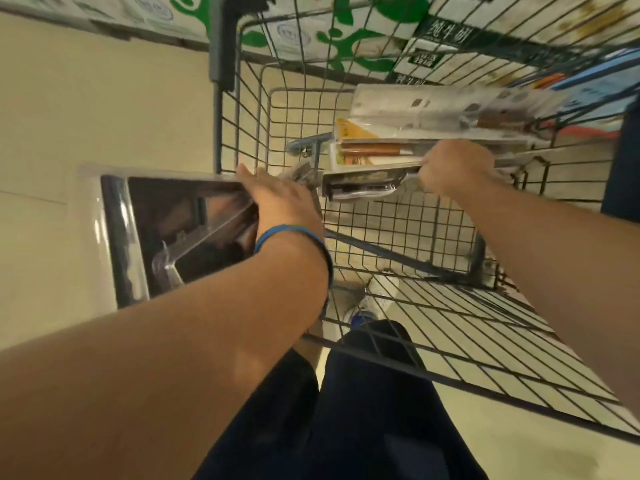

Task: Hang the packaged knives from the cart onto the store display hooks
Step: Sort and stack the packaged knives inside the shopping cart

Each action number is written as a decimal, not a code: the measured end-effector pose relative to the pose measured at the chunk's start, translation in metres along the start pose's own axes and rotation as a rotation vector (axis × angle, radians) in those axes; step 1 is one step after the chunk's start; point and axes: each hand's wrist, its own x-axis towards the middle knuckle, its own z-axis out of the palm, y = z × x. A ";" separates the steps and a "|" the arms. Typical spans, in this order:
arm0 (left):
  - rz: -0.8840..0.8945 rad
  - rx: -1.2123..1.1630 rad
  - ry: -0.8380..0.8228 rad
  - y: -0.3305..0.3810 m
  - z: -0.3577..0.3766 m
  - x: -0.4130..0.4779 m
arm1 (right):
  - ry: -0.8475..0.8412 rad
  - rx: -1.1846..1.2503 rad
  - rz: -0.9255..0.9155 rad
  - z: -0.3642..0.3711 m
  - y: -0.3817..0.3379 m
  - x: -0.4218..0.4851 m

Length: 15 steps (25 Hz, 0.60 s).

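Head view, looking down into a grey wire shopping cart (294, 116).

The left hand (280, 202), with a blue wristband (291, 233) behind it, grips a large clear-plastic blister pack with a dark backing card (166, 230). The thumb lies over the pack's upper edge and the remaining fingers curl out of sight behind it. This pack extends leftward from the fingers, outside the cart's left wall and above the cream floor (86, 98). Its contents are too dark to identify.

The right hand (453, 168) is closed as a fist on the edge of a stack of clear-plastic knife packs (381, 157) inside the cart. The stack runs leftward from the knuckles, and brown handles and a yellow card show through the plastic. Just beyond the fingers, higher in the view, lies a further long clear pack (450, 109). It is blurred, with a brown handle at its right end.

Below the hands, seen through the cart's mesh, are a white shoe with blue trim (374, 299) and dark trousers (363, 410). Beyond the cart stand white cartons with green print (346, 39).
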 end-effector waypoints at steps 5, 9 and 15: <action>-0.037 0.305 0.020 -0.007 -0.013 -0.030 | -0.003 0.055 0.045 0.005 0.000 -0.009; 0.074 0.458 0.086 -0.027 -0.022 -0.034 | 0.074 0.146 0.075 0.016 0.003 -0.016; 0.065 0.355 0.085 0.001 0.002 -0.009 | 0.075 0.227 0.101 0.020 -0.005 -0.016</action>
